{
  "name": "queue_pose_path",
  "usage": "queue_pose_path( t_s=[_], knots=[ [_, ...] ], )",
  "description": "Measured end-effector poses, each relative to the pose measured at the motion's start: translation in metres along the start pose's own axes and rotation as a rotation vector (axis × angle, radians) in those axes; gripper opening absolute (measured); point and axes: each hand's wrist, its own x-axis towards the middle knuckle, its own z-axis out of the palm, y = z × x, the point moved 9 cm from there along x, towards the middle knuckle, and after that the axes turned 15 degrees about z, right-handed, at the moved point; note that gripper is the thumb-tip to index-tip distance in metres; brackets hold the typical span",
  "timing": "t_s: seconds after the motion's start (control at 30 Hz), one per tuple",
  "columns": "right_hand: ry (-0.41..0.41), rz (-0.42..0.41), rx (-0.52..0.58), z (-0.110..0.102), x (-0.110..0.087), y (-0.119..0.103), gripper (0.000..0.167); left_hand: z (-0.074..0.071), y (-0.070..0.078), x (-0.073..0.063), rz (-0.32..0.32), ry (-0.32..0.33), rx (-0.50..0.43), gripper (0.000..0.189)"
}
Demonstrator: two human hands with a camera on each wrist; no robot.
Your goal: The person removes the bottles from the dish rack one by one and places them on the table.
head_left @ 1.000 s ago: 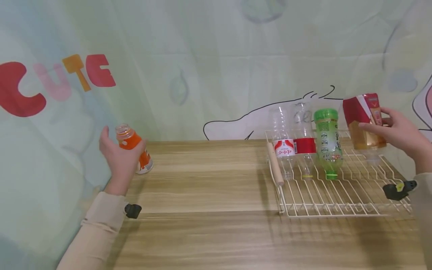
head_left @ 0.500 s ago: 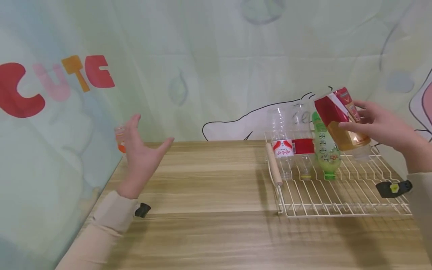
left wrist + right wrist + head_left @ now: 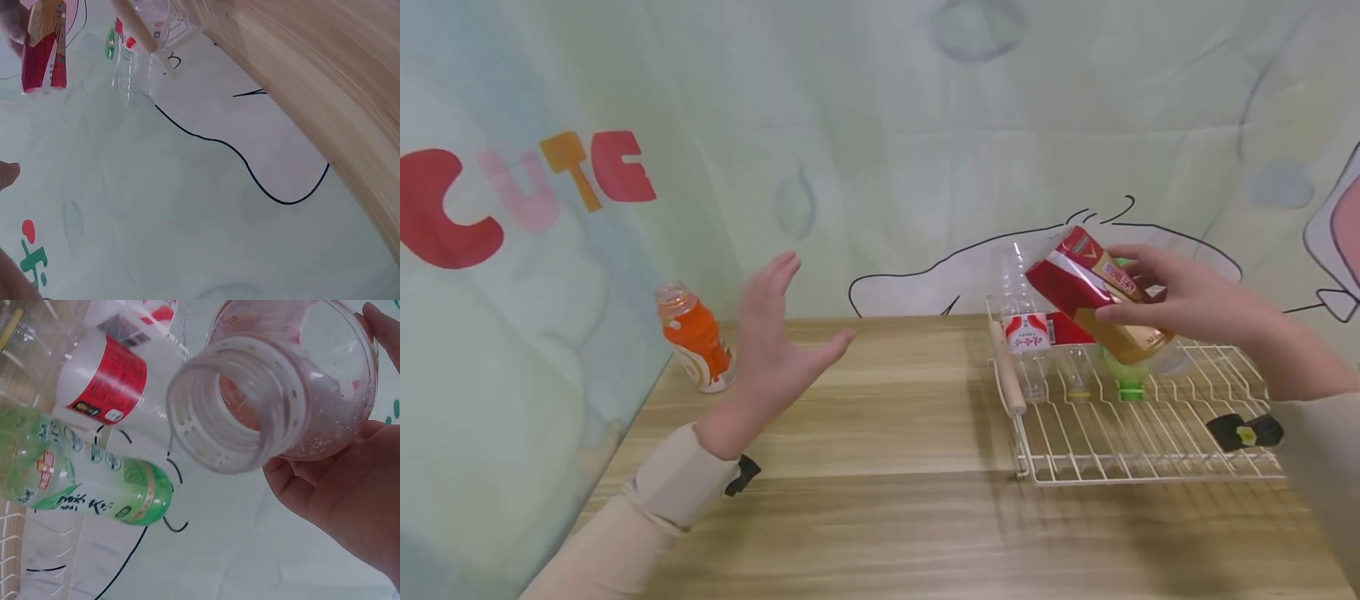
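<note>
My right hand (image 3: 1187, 300) grips a bottle with a red and gold label (image 3: 1097, 296), raised over the wire rack. It is tilted base up, its uncapped neck pointing down to the right. In the right wrist view its clear neck (image 3: 281, 400) faces the camera, with droplets inside the wall. My left hand (image 3: 767, 358) hovers above the table, fingers spread and thumb out, holding nothing. Left of it, an uncapped bottle with an orange label (image 3: 696, 333) stands on the table, close to the curtain.
A white wire rack (image 3: 1150, 481) with a wooden handle (image 3: 1009, 367) stands on the right of the wooden table (image 3: 880, 533). Upside down in it are a clear bottle with a white-and-red label (image 3: 1027, 333), a red-labelled bottle (image 3: 1071, 330) and a green bottle (image 3: 1131, 390). A printed curtain (image 3: 880, 167) hangs behind.
My left hand has come away from the orange-labelled bottle and moved right, fingers opened wide. My right hand has carried the red and gold bottle left across the rack, tilting it further.
</note>
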Motion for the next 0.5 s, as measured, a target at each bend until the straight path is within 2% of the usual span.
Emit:
queue_pose_path(
  t_s=[0.1,0.3,0.5],
  knots=[
    [-0.013,-0.011,-0.023,0.007,-0.003,-0.011,0.075,0.006,0.010,0.005,0.022,-0.023,-0.035,0.087],
    [-0.041,-0.057,-0.069,0.020,-0.009,-0.029,0.078,0.019,0.025,0.016,0.019,-0.078,-0.102,0.087],
    [-0.072,-0.102,-0.090,0.032,-0.012,-0.041,0.076,0.036,0.039,0.023,0.005,-0.215,-0.145,0.088]
  ],
)
